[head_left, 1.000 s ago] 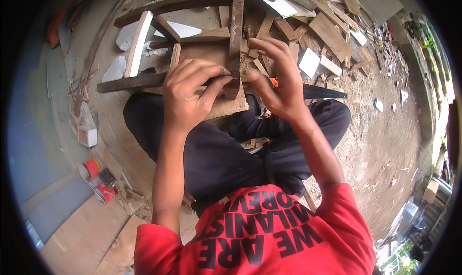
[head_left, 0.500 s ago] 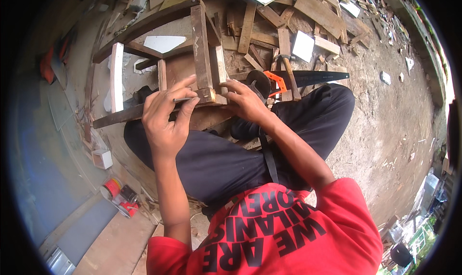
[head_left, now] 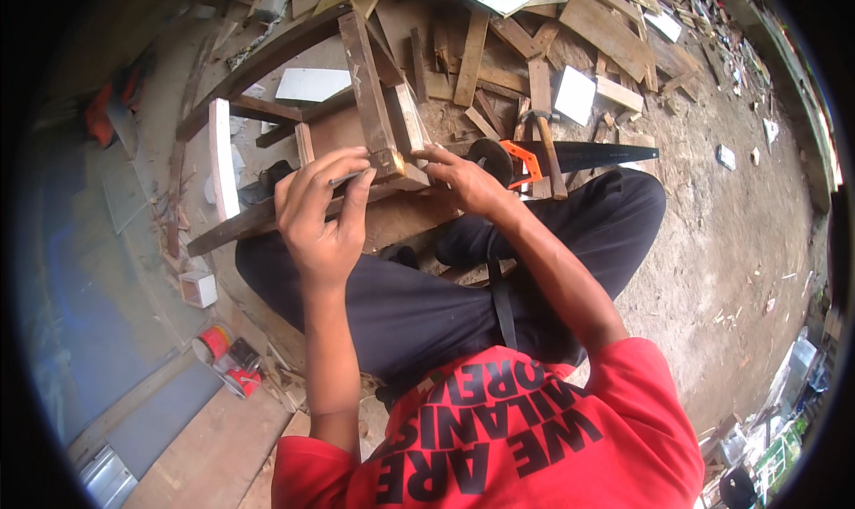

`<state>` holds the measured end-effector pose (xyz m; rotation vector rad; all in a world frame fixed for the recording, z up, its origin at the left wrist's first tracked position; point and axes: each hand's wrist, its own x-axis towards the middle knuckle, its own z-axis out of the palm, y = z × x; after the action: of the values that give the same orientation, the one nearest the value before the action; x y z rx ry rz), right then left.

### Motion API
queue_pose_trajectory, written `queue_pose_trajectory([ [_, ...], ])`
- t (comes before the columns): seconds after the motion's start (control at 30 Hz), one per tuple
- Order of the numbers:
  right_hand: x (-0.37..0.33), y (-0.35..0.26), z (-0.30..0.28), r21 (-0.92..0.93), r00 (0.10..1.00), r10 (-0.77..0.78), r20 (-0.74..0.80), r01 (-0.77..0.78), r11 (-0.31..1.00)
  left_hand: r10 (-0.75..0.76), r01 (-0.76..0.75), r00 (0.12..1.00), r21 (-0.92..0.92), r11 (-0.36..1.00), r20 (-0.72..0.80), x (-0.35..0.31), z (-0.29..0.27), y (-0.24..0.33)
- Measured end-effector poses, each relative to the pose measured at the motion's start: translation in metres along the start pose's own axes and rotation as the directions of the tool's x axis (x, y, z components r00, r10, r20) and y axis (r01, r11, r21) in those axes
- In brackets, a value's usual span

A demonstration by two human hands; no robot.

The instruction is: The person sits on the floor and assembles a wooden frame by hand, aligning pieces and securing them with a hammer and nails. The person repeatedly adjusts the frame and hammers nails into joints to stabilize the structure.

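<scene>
A dark wooden frame (head_left: 363, 86) with several rails and legs, perhaps a stool or small chair, leans across my lap. My left hand (head_left: 322, 211) is closed in a pinch on a thin grey nail (head_left: 349, 178). Its fingertips are beside the frame's near corner, where pale bare wood shows. My right hand (head_left: 465, 181) grips the right side of that corner, its fingers against a light wooden strip (head_left: 410, 117). The underside of its grip is hidden.
Right of the frame lie a hammer (head_left: 550, 157) and a handsaw (head_left: 588, 155) with an orange handle. A dark round object (head_left: 491, 160) sits beside them. Scrap boards (head_left: 606, 32) cover the ground ahead. Red cans (head_left: 239, 380) stand at lower left.
The view has shifted slightly, so the frame and tools appear a little further right. My left hand has come closer to the frame's near corner, still pinching the nail. The right hand keeps its grip.
</scene>
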<state>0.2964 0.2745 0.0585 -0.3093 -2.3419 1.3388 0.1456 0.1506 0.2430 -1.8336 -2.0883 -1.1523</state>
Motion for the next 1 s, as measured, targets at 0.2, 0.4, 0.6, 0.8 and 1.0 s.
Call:
queue_pose_trajectory([
  [0.2,0.019,0.012,-0.013,-0.009,0.992,-0.055,0.112,0.057,0.998,-0.017,0.024,0.994,0.059,0.998,-0.107,0.011,0.011,0.002],
  [0.4,0.017,-0.007,-0.026,-0.017,0.994,0.05,0.1,-0.049,0.999,-0.111,0.11,0.985,-0.01,0.994,-0.135,0.01,0.007,0.003],
  [0.6,0.042,-0.066,-0.087,0.064,0.972,0.112,-0.206,-0.101,0.993,-0.171,0.169,0.977,-0.029,0.985,-0.127,0.009,0.004,0.007],
  [0.8,0.072,-0.163,-0.096,0.078,0.953,-0.045,-0.298,0.071,0.994,-0.168,0.17,0.976,0.005,0.985,-0.137,0.007,0.004,0.006],
  [1.0,0.081,-0.166,-0.085,-0.049,0.952,-0.18,-0.249,0.174,0.984,-0.138,0.139,0.977,-0.005,0.99,-0.166,0.003,0.009,0.001],
])
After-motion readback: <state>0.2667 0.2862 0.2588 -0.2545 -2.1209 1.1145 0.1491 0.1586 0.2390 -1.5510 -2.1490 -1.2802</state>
